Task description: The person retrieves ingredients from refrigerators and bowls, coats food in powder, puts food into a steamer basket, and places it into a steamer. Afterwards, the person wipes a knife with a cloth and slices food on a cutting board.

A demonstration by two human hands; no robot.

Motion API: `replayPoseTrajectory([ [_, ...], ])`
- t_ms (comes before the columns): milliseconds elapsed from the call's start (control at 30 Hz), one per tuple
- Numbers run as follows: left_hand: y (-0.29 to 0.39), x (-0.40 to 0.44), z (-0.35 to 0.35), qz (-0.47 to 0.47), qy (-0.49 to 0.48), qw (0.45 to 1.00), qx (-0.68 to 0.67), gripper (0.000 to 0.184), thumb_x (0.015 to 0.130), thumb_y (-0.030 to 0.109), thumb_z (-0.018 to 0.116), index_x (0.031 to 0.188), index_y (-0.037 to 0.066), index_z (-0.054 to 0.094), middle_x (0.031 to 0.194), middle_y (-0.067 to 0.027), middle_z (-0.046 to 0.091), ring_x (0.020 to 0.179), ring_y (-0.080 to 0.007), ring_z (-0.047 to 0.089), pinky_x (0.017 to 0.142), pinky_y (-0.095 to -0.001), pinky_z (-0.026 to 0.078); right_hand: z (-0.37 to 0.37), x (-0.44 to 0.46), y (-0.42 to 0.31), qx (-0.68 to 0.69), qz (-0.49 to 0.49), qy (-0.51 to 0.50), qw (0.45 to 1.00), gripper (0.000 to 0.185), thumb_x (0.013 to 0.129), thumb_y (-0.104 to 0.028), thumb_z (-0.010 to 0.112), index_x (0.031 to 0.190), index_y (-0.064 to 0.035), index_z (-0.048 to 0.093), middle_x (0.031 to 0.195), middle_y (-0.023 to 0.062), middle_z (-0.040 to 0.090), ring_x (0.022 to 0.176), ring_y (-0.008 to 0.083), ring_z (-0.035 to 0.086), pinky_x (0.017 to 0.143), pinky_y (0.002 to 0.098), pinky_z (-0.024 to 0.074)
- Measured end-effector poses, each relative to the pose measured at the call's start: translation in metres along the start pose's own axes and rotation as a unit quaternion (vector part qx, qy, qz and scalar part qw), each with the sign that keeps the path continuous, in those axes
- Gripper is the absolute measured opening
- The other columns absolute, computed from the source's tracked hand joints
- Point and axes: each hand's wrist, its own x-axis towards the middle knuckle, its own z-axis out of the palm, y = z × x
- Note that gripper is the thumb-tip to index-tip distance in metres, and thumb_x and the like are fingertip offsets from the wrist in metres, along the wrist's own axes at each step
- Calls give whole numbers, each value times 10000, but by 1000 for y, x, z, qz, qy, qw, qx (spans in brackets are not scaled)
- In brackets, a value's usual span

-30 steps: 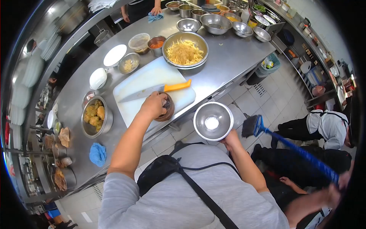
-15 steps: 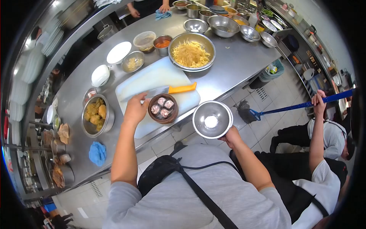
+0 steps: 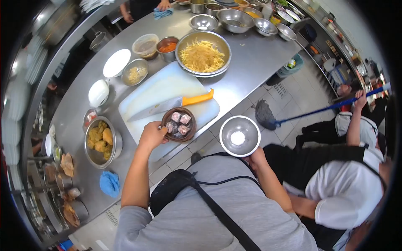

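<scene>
Currently, the left hand [image 3: 151, 136] is curling part-closed against the side of a round brown pot [image 3: 189, 137], its thumb pressing at the rim while the other fingers are partly hiding. Four pinkish pieces [image 3: 184, 119] are sitting inside the pot, just beside that thumb. Whether the pot is resting on the board below or being held above it, I cannot tell. The right hand [image 3: 256, 158] is closing on the near rim of a shiny metal bowl [image 3: 240, 136], holding it well apart from the pot, past the counter's [image 3: 255, 62] edge.

Under and beyond the left hand, a white cutting board [image 3: 167, 81] is lying flat, and a knife [image 3: 169, 105] is lying across it, its orange handle pointing rightward. Left of the left hand, a steel pot [image 3: 117, 142] is holding yellowish chunks, with a blue cloth [image 3: 109, 184] lying nearer the body. Beyond both hands, a large bowl [image 3: 225, 44] is holding yellow shreds. Far right of the right hand, a person [image 3: 339, 184] is gripping a blue-handled mop [image 3: 264, 115].
</scene>
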Motion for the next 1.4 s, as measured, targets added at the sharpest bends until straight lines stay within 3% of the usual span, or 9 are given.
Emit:
replayPoseTrajectory([
  [333, 85, 28, 19, 48, -21, 997, 55, 316, 914, 87, 580, 1112, -142, 673, 779, -211, 727, 619, -221, 743, 587, -321, 605, -66, 20, -1, 101, -19, 48, 994, 255, 1024, -273, 595, 1150, -67, 680, 958, 65, 735, 742, 172, 705, 617, 314, 575],
  [733, 233, 195, 214, 118, -52, 990, 54, 351, 956, 87, 562, 1222, -129, 640, 803, -182, 729, 586, -210, 729, 513, -311, 592, -155, 110, -166, 76, -40, 54, 995, 270, 1038, -251, 570, 1212, -71, 672, 976, 83, 746, 770, 185, 729, 609, 328, 589],
  [767, 237, 207, 227, 120, -20, 992, 32, 315, 961, 95, 569, 1176, -122, 647, 804, -202, 731, 586, -227, 735, 523, -326, 592, -163, 117, -180, 54, -67, 43, 995, 359, 1041, -253, 563, 1304, -16, 625, 1141, 151, 725, 912, 264, 758, 731, 434, 652],
  [867, 263, 222, 243, 121, 33, 992, 27, 284, 995, 162, 596, 1133, -77, 666, 826, -234, 735, 653, -305, 752, 593, -397, 600, -175, 126, -226, 43, -69, 37, 996, 364, 1041, -251, 566, 1311, -12, 619, 1144, 153, 723, 923, 262, 758, 749, 436, 652],
  [933, 289, 217, 243, 268, 239, 876, 321, 323, 1012, 275, 614, 1143, -10, 688, 865, -222, 739, 765, -373, 746, 674, -459, 591, -181, 145, -245, 46, -60, 30, 997, 360, 1036, -242, 582, 1309, -11, 618, 1142, 150, 723, 926, 257, 756, 763, 442, 651],
  [1067, 380, 209, 254, 389, 97, 905, 145, 447, 978, 420, 656, 1227, 51, 688, 903, -187, 747, 820, -388, 725, 753, -465, 567, -164, 182, -276, 70, -82, 16, 994, 351, 1023, -227, 613, 1297, -7, 622, 1131, 149, 726, 944, 254, 754, 787, 435, 650],
  [1167, 428, 214, 274, 292, -105, 929, 200, 511, 939, 431, 713, 1241, 21, 668, 918, -229, 738, 849, -407, 718, 786, -465, 559, -142, 207, -300, 45, -84, -19, 995, 354, 1014, -231, 636, 1279, 3, 646, 1140, 150, 730, 944, 256, 752, 793, 430, 647],
  [1267, 431, 257, 298, 361, -57, 902, 231, 303, 927, 230, 649, 1117, -6, 642, 922, -295, 704, 886, -491, 674, 801, -539, 538, -132, 247, -302, 47, -84, -4, 995, 349, 986, -229, 682, 1252, -2, 675, 1141, 140, 725, 953, 246, 734, 794, 435, 635],
  [1400, 450, 296, 275, 373, -28, 914, 159, 264, 915, 161, 636, 1106, -20, 623, 887, -276, 705, 869, -488, 681, 778, -550, 527, -128, 267, -318, 76, -8, 12, 997, 403, 1017, -158, 554, 1335, 89, 553, 1151, 210, 708, 956, 295, 743, 811, 437, 648],
])
